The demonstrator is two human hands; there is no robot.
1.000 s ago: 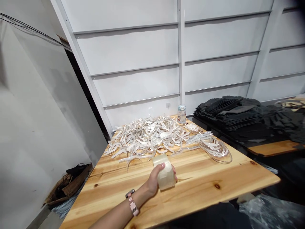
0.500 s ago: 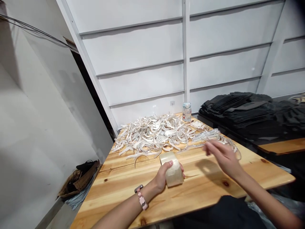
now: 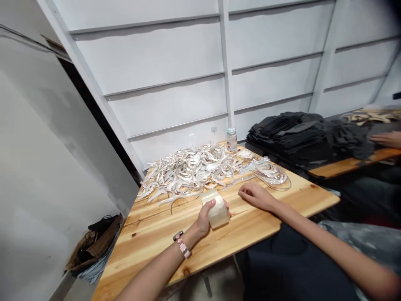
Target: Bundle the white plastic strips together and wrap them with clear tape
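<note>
My left hand is wrapped round a glossy, pale cream, roughly rectangular piece, thumb on its face and fingertips round the far side. Whether it is one piece or a stack I cannot tell. Just to the right, my right hand is low over the wooden table, its fingers curled together. Anything between those fingertips is too small to make out. Beyond both hands lies a heap of curved white and silvery strips. A looser bundle of long, shiny strips lies behind my right hand.
A clear jar stands at the table's back edge. To the right, stacks of dark sheets cover another table, where another person's hand shows. A cardboard box with dark items sits on the floor at left.
The view has turned to the right. My right hand has come down and left, closer to the cream piece. My left hand keeps its hold. Another person's hand has come into view.
</note>
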